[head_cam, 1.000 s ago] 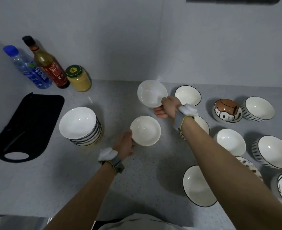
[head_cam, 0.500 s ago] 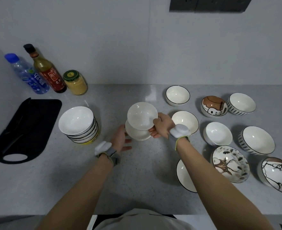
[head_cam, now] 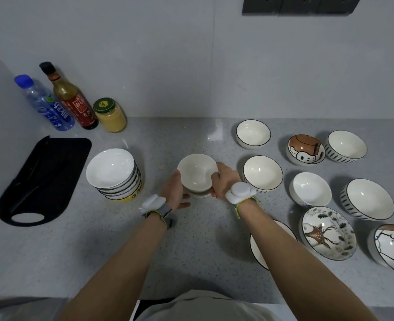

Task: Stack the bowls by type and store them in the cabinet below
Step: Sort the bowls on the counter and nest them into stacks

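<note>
The grey speckled table (head_cam: 98, 246) carries everything, and places here are told from the pair of nested plain white bowls (head_cam: 197, 174) at its middle. Left of that pair stands a tall stack of bowls (head_cam: 113, 174), and further left lies a black mat (head_cam: 43, 179). Behind and to the left, against the wall, a water bottle (head_cam: 45, 105), a sauce bottle (head_cam: 72, 100) and a jar (head_cam: 110, 115) stand side by side. Right of the pair sit single bowls, apart from one another: a black-rimmed bowl (head_cam: 252, 133), a striped bowl (head_cam: 263, 173), a cartoon bowl (head_cam: 306, 149) and, nearer the front edge, a deer-patterned bowl (head_cam: 328, 231).
</note>
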`<state>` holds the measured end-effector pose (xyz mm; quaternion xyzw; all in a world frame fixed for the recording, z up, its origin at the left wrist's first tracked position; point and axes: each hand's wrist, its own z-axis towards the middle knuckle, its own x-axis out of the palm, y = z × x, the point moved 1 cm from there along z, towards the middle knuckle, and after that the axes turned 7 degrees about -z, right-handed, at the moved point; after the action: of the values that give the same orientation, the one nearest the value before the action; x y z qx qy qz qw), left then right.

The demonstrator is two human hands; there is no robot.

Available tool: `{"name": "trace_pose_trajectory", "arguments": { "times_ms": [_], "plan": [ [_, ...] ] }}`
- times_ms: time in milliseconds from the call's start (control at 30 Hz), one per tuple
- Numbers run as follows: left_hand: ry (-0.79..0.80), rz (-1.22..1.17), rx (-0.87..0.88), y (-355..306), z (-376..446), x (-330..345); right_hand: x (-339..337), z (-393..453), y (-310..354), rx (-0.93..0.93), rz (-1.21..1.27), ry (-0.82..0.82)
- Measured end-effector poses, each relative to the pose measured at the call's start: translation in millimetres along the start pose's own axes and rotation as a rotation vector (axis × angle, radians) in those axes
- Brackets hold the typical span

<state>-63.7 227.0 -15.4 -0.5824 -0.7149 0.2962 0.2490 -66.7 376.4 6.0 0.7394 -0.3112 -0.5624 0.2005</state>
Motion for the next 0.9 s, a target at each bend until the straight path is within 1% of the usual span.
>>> {"name": "trace_pose_trajectory", "arguments": {
  "times_ms": [167,367,467,533,600,667,733,833,900],
  "plan": [
    [0.001,0.041,0.017,4,2,1,1,3,-9,-0.021,-0.098,0.000],
    [0.027,0.189,0.116,4,1,2,1,-4,-18,-0.033,-0.082,-0.006],
    [0.069,0.271,0.161,0,2,1,2,-6,-16,0.017,-0.082,-0.013],
    [0.106,0.301,0.148,-1,5,-1,6,-9,-17,0.103,-0.057,-0.030],
    [0.104,0.294,0.132,-2,8,0,7,-11,-22,0.205,-0.004,-0.041],
    [0.114,0.298,0.099,-6,14,1,10,-14,-24,0.288,0.102,-0.071],
    [0.139,0.278,0.045,-8,19,2,14,-15,-27,0.339,0.208,-0.083],
    [0.168,0.213,-0.049,-11,22,3,15,-17,-19,0.404,0.362,-0.059],
    [0.171,0.200,-0.048,-11,24,2,14,-14,-10,0.422,0.439,0.007]
  ]
}}
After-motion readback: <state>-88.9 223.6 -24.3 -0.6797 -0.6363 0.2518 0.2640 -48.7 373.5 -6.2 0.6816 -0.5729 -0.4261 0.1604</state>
